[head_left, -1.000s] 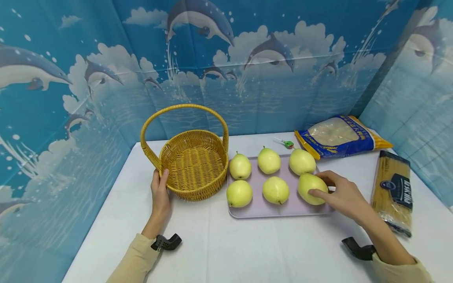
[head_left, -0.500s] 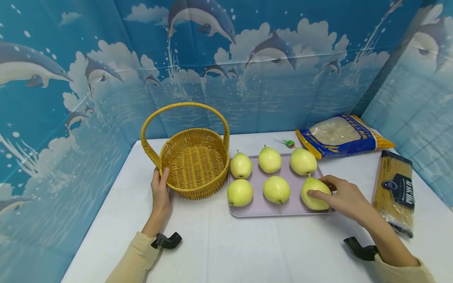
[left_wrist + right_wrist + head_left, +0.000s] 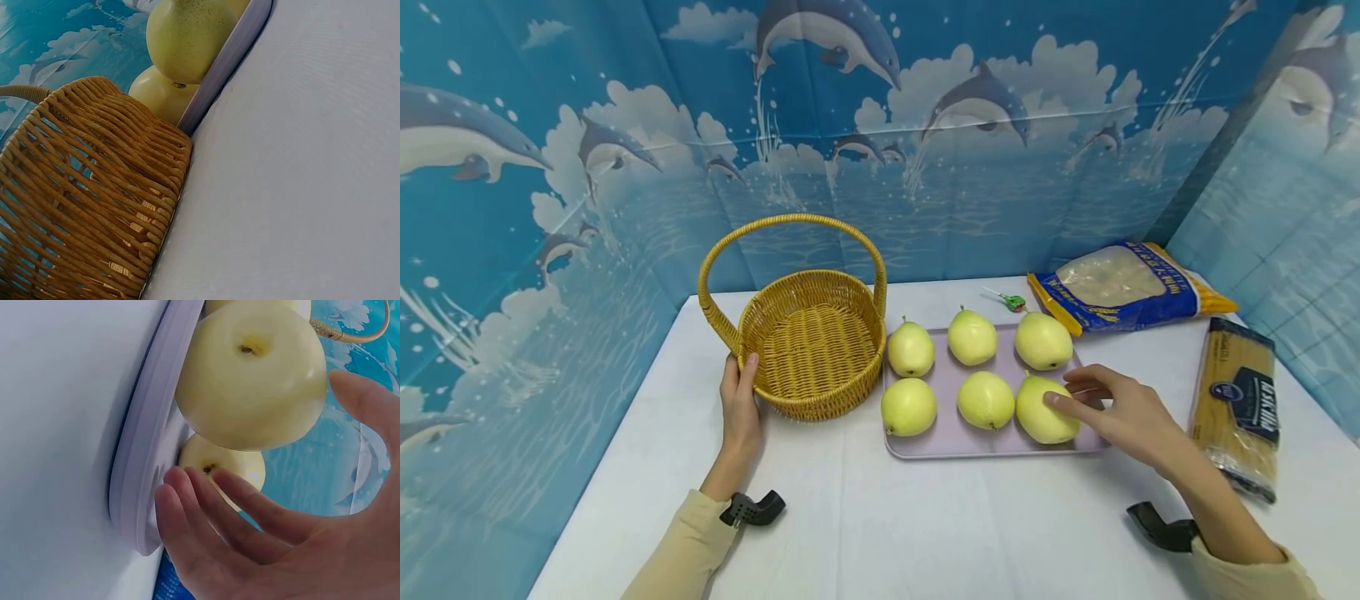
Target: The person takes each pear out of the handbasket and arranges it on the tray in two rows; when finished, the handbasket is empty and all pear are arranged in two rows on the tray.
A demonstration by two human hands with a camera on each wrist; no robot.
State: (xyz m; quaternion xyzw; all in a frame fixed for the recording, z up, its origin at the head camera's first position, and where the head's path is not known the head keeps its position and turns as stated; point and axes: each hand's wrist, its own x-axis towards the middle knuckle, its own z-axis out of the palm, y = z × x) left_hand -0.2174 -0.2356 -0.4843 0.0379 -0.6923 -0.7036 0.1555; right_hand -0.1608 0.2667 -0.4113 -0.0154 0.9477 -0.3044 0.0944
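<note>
My left hand (image 3: 742,407) holds the yellow wicker basket (image 3: 820,408) at its left side, thumb at the rim beside the handle's base. The basket stands upright with nothing in it; its woven wall (image 3: 94,200) fills much of the left wrist view, where the hand is hidden. Several yellow-green pears lie in two rows on a pale purple tray (image 3: 940,446). At the tray's front right is one pear (image 3: 1043,412), with my right hand (image 3: 1123,417) just to its right. The right wrist view shows relaxed, spread fingers (image 3: 250,515) apart from that pear (image 3: 250,387), thumb near its side.
Behind the tray lies a small green-headed lollipop-like thing (image 3: 1013,303) on a white stick. A blue and yellow bag (image 3: 1120,287) lies at the back right, with a pack of dry noodles (image 3: 1234,408) nearer on the right. A dolphin-print curtain (image 3: 850,192) stands behind the table.
The front right pear was gripped by my right hand and turned toward me, then shifted left beside its neighbour. The right fingers have now loosened from it. My left hand stays at the basket.
</note>
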